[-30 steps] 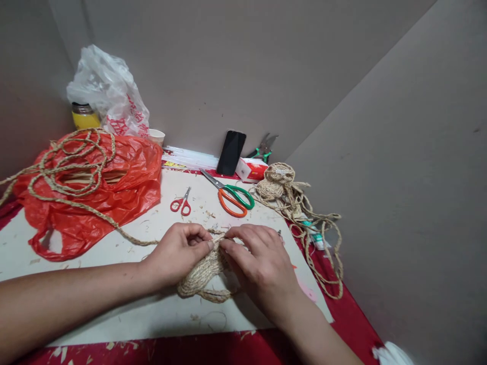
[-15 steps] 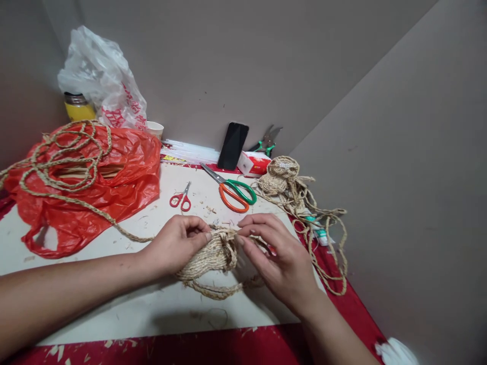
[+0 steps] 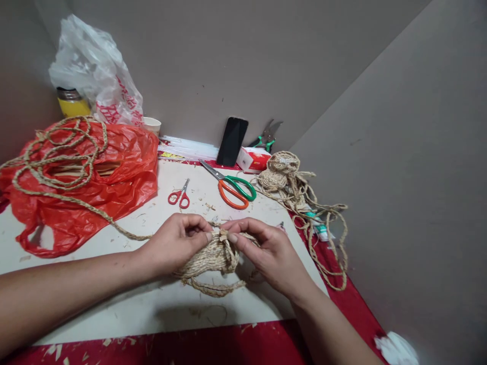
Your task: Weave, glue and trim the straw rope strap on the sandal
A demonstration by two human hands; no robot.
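A woven piece of braided straw cord (image 3: 207,261) is held up between my two hands over the white board (image 3: 125,309). My left hand (image 3: 178,241) pinches its upper left edge between thumb and forefinger. At the top right edge, my right hand (image 3: 262,246) has thumb and forefinger closed on a short flat straw strand (image 3: 222,235). A loop of braid hangs under the piece. From behind my left hand a long straw braid (image 3: 110,220) runs up to a coil at the left.
Small red-handled scissors (image 3: 179,196) and large scissors with orange and green handles (image 3: 232,190) lie beyond my hands. A red plastic bag (image 3: 133,172) bears the coil. A phone (image 3: 232,142) leans at the wall, pruning shears (image 3: 268,137) beside it. Tangled straw cord (image 3: 281,175) lies right.
My right hand has moved left and closer to my left hand, its fingers now closed on the strand at the woven edge. My left hand keeps its pinch. The whole view has shifted slightly.
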